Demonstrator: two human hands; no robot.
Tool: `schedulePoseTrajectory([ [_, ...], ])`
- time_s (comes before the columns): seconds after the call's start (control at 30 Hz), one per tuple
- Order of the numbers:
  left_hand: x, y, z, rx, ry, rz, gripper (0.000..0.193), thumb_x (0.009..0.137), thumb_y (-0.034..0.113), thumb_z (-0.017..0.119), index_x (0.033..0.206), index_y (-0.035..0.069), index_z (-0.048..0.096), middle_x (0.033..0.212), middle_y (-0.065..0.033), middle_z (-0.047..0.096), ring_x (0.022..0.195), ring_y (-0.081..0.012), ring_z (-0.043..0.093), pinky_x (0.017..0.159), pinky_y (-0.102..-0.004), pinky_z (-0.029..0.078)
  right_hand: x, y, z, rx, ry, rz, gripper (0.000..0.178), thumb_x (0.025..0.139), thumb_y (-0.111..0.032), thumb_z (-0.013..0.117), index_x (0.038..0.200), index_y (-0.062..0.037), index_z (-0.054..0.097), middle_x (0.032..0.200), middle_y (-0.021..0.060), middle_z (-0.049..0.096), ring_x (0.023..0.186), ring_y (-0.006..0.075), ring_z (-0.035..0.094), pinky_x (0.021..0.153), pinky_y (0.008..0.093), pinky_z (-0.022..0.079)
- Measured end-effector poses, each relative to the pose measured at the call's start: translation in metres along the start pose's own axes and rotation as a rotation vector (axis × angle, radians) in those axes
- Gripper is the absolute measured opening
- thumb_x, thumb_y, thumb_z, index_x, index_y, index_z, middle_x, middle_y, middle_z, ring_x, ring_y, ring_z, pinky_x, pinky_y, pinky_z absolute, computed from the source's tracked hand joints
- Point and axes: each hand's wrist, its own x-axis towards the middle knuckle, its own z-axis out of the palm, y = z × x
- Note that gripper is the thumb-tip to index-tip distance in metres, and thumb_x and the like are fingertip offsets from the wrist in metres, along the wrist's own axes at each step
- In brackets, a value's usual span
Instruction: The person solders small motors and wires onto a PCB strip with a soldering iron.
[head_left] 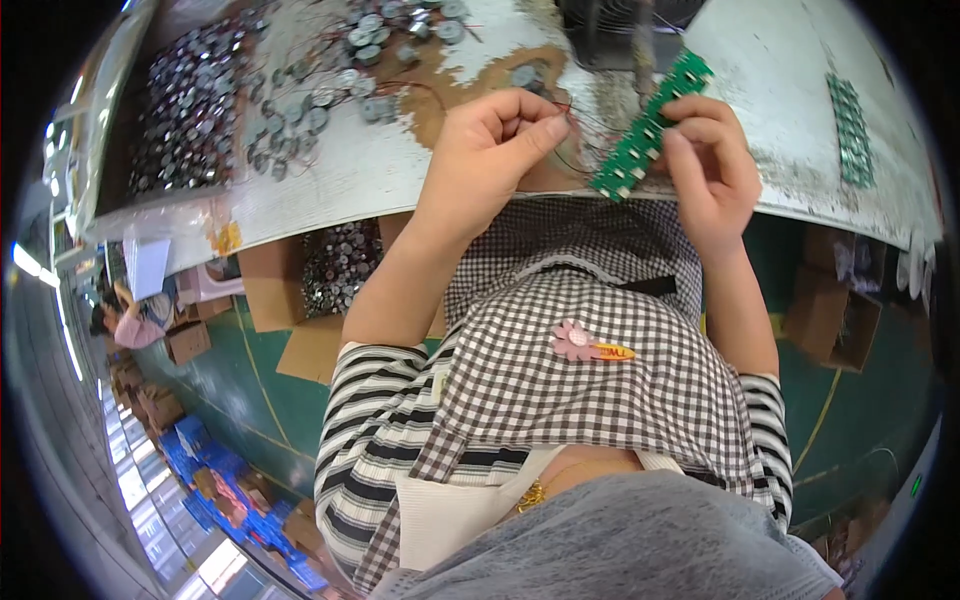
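Note:
My left hand [485, 155] is closed in a pinch over the table edge, gripping thin red and black wires [566, 108] between thumb and fingertips. In my right hand [718, 170] is a long green circuit board [632, 150], held by its right edge and tilted with the upper end to the right. Small pale components line the board. The wires hang between my left fingertips and the lower half of the board; whether they touch it, I cannot tell. Just beyond my left hand lies a small round metal part [528, 76].
Round metal parts with wires [290, 115] spread over the left of the worn white table [350, 190], beside a packed tray of them [190, 110]. A dark upright rod [643, 50] stands behind the board. More green boards [850, 130] lie at right. Cardboard boxes [275, 290] sit below the table.

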Motion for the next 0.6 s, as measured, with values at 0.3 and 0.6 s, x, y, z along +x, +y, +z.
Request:
schedulePoseTrajectory([
  [0.3,0.012,-0.011,0.029,0.363,0.018,0.216,0.011,0.08,0.008,0.069,0.085,-0.002,0.066,0.078,-0.0021,0.061,0.065,-0.0036,0.053,0.055,-0.0185,0.041,-0.002,0.001,0.001,-0.07,0.019,-0.075,0.006,0.08,0.004,0.064,0.081,0.0037,0.058,0.099,0.0146,0.061,0.061,0.0087,0.06,0.055,0.0187,0.047],
  [0.6,0.022,-0.011,0.04,0.315,0.061,0.267,0.009,0.074,0.006,0.069,0.077,-0.001,0.063,0.072,-0.0001,0.061,0.056,-0.0029,0.048,0.05,-0.0195,0.038,0.002,-0.001,-0.002,-0.112,0.01,-0.15,0.006,0.079,0.004,0.064,0.082,0.0036,0.059,0.1,0.0156,0.061,0.062,0.0092,0.06,0.055,0.0192,0.048],
])
